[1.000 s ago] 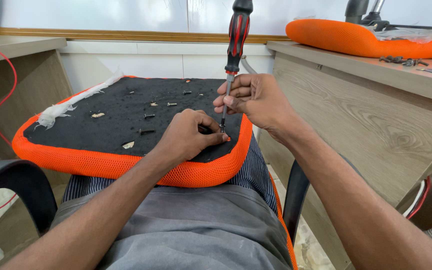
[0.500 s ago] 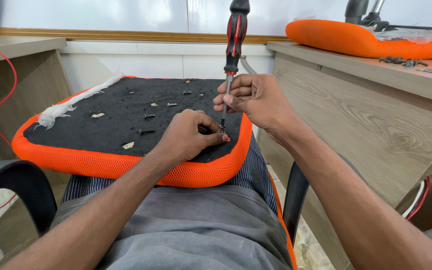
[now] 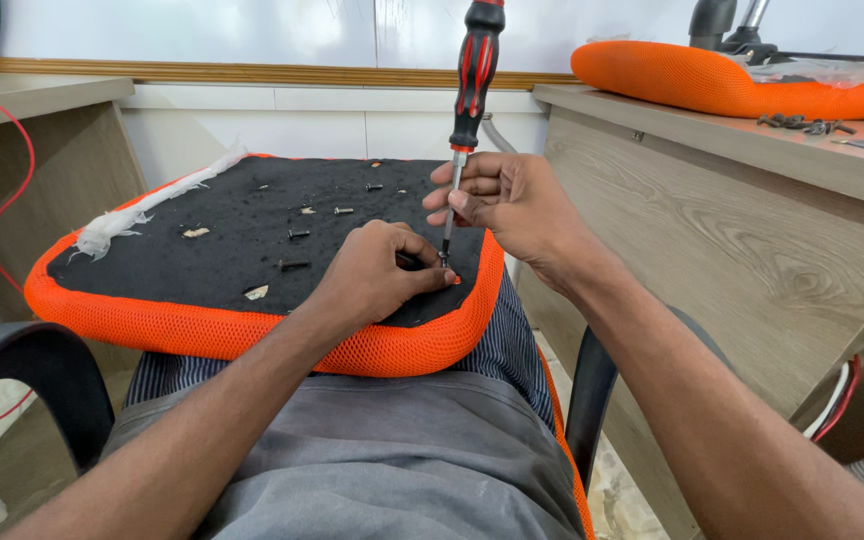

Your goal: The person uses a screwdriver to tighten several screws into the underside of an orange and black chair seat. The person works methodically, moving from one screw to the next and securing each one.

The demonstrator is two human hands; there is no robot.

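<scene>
seat cushion (image 3: pixel 202 330): showing orange mesh cloth, matt black fuzzy underside
screwdriver (image 3: pixel 474 75): showing glossy red-black plastic handle, metal shaft
desk (image 3: pixel 752 240): showing matt wood-grain laminate

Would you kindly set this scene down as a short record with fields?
Setting: orange seat cushion, black underside up, resting on the person's lap
Left hand: on the black underside, fingers pinched at the screwdriver's tip
Right hand: fingers around the metal shaft of an upright red-and-black screwdriver
Loose parts: small screws scattered on the underside
Nearby: second orange cushion on a wooden desk
</scene>
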